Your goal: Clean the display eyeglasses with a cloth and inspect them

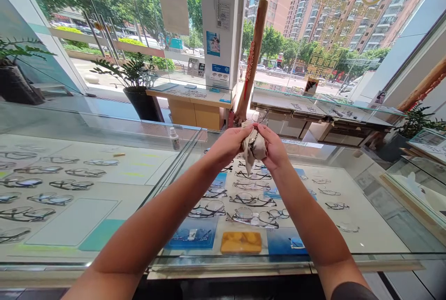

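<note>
Both arms reach out over a glass display counter (348, 239). Pinched between my left hand (230, 144) and my right hand (273, 146) is a crumpled pale cloth (249, 153). The fingertips of the two hands nearly meet at its top. A pair of glasses (259, 118) is held up with the cloth; its thin frame shows just above my fingers, and most of it is covered. My left fingers are closed on the cloth's left side. Those of my right hand are closed around its right side, where the cloth bunches up.
Under the counter glass lie rows of eyeglasses (249, 200) and a yellow-brown case (241, 242). A small spray bottle (173, 138) stands left of my hands. Beyond are a wooden post (256, 49), a potted plant (139, 98) and further display cases (289, 105) by the windows.
</note>
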### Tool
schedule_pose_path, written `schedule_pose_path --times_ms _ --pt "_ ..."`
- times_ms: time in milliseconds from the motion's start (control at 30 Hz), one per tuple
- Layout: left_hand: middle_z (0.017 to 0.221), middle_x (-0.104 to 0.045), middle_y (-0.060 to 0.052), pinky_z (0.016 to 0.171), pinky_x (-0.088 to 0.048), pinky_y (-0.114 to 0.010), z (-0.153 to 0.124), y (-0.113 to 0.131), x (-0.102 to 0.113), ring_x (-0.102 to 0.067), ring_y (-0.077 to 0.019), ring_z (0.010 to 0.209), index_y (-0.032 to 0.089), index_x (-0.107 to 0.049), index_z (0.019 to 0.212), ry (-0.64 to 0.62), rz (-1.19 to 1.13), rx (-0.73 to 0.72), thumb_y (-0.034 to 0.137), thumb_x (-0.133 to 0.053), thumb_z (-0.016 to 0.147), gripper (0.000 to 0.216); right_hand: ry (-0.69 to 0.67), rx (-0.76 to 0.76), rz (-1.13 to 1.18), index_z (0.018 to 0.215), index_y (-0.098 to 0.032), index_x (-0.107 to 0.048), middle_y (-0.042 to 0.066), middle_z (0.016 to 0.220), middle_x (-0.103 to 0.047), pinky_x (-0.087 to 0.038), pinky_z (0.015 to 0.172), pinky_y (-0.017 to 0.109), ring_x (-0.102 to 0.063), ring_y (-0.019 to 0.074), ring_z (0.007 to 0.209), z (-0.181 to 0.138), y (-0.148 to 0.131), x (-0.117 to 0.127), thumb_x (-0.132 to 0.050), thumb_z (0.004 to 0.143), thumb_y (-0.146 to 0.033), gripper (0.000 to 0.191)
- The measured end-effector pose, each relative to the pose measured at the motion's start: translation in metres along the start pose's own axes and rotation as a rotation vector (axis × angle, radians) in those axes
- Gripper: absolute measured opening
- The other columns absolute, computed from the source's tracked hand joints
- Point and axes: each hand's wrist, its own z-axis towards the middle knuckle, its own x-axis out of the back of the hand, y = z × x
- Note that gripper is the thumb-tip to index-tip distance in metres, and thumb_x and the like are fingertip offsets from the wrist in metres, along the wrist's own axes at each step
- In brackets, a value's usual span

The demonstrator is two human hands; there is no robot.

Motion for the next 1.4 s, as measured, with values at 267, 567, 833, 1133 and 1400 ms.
schedule_pose_path --times_ms 267,567,833,1133,1400 --pt "0.082 -0.074 -0.010 0.069 -0.046 -0.029 -0.003 0.014 0.011 -0.062 -0.0162 0.072 0.006 -0.081 0.090 -0.156 0.102 0.127 0.052 -0.105 0.061 0.059 0.031 -0.103 0.033 0.088 -0.018 -0.080 0.002 0.082 -0.080 -0.060 0.069 0.024 -0.072 0.0142 0.072 0.006 -0.001 0.003 -0.086 0.084 -0.024 0.010" --pt "0.073 -0.071 -0.006 0.063 -0.039 -0.028 0.002 -0.004 0.000 -0.055 -0.0156 0.066 0.013 -0.077 0.078 0.103 0.198 -0.051 0.072 -0.091 0.070 0.061 0.035 -0.102 0.018 0.092 -0.018 -0.080 -0.001 0.079 -0.077 -0.057 0.062 0.021 -0.068 0.0107 0.067 0.001 0.005 0.003 -0.092 0.078 -0.025 0.020" --pt "0.085 -0.074 -0.007 0.071 -0.046 -0.030 0.002 0.011 0.014 -0.058 -0.0148 0.071 0.012 -0.080 0.090 -0.087 0.171 0.094 0.063 -0.095 0.072 0.056 0.063 -0.073 0.020 0.091 -0.019 -0.080 0.000 0.081 -0.080 -0.059 0.066 0.024 -0.070 0.0136 0.071 0.007 0.002 0.009 -0.088 0.080 -0.028 0.017" --pt "0.079 -0.068 -0.006 0.062 -0.038 -0.027 0.008 0.019 0.038 -0.051 -0.0117 0.065 0.012 -0.077 0.085 -0.130 0.253 0.072 0.063 -0.091 0.079 0.053 0.150 -0.038 0.041 0.090 -0.021 -0.079 0.000 0.089 -0.081 -0.059 0.074 0.026 -0.072 0.0139 0.080 0.010 -0.002 0.014 -0.088 0.081 -0.027 0.014" --pt "0.079 -0.071 -0.008 0.066 -0.043 -0.028 0.015 0.034 0.069 -0.055 -0.0140 0.066 0.013 -0.080 0.084 0.041 0.269 0.047 0.056 -0.090 0.082 0.045 -0.053 -0.128 -0.138 0.086 -0.022 -0.081 0.001 0.091 -0.081 -0.049 0.069 0.027 -0.069 0.0152 0.082 0.001 -0.011 0.012 -0.088 0.079 -0.035 0.017"
